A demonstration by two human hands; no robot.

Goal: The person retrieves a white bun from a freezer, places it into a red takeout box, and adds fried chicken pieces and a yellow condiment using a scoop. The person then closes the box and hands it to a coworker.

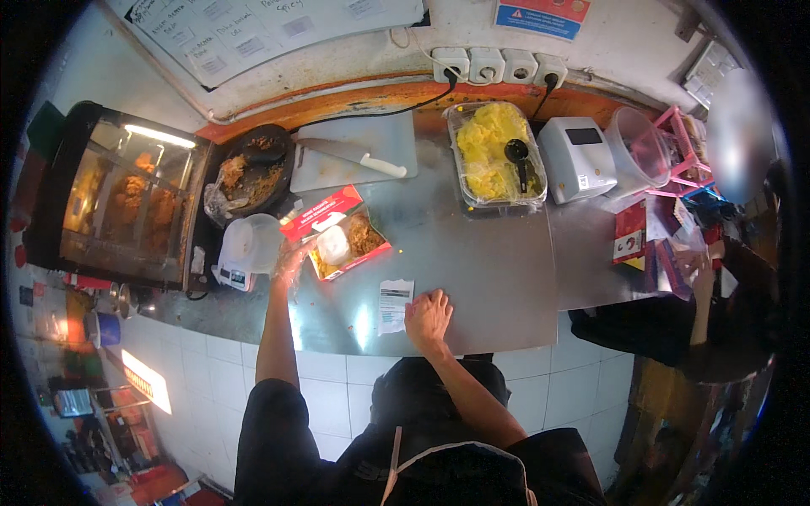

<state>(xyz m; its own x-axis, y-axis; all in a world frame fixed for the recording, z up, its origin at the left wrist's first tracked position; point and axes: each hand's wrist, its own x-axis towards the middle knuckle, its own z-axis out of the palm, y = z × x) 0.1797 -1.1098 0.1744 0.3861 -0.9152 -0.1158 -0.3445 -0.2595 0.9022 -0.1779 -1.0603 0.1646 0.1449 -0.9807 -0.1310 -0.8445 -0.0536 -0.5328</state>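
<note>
dark apron bib [456,472] lowest in view, both bare forearms rising from it over white wall tiles [337,384] to a steel counter [489,270]; right hand [429,318] flat near the counter's front edge, fingers together and slightly curled, holding nothing, just beside a small white receipt [394,302] lying flat close to that same edge; left hand [291,260] reaching further in, fingertips at the near left corner of an open red food box [346,236] with a mound of white rice and fried pieces inside; cannot tell whether those fingers pinch the box rim or merely touch it, glare blurring them; white kitchen scale [245,253] just left of that hand, almost touching the wrist; glass warming cabinet [118,194] with fried chicken filling the far left end; dark round pan of crumbs [253,173] behind the scale, white cutting board [354,152] with a long knife [354,153] on top beside it, pushed against the back wall; clear tray of yellow rice [494,152] with a black scoop [519,160] further right, then a small white machine [578,156] and a clear tub [637,148]; broad bare stretch of steel between box, tray and right hand; seam in the counter running front to back just right of the tray; another person's hand [699,268] at far right over red packets [631,236], well apart
</note>
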